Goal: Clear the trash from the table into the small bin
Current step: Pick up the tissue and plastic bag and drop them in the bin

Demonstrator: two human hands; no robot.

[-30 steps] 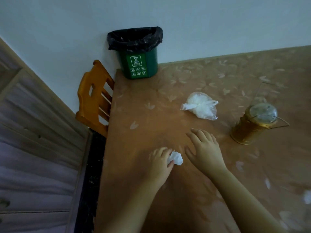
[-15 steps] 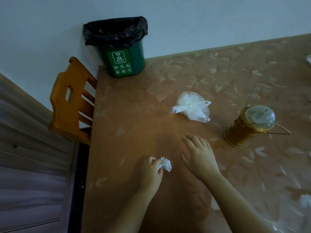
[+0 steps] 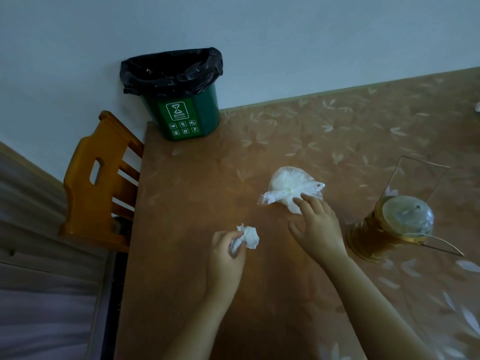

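Note:
A small green bin (image 3: pixel 181 110) lined with a black bag stands at the table's far left corner against the wall. My left hand (image 3: pixel 228 253) pinches a crumpled white tissue (image 3: pixel 248 237) just above the table. A knotted clear plastic bag (image 3: pixel 288 188) holding something white lies mid-table. My right hand (image 3: pixel 317 224) reaches over it with spread fingers, the fingertips touching the bag's near side.
A gold lantern-like jar (image 3: pixel 389 229) with a thin wire handle stands right of my right hand. A wooden chair (image 3: pixel 101 183) sits against the table's left edge (image 3: pixel 137 203). A small white scrap (image 3: pixel 477 107) lies at the far right edge.
My left hand has lifted the tissue off the table. My right hand has moved forward from beside the tissue to the plastic bag and now touches it.

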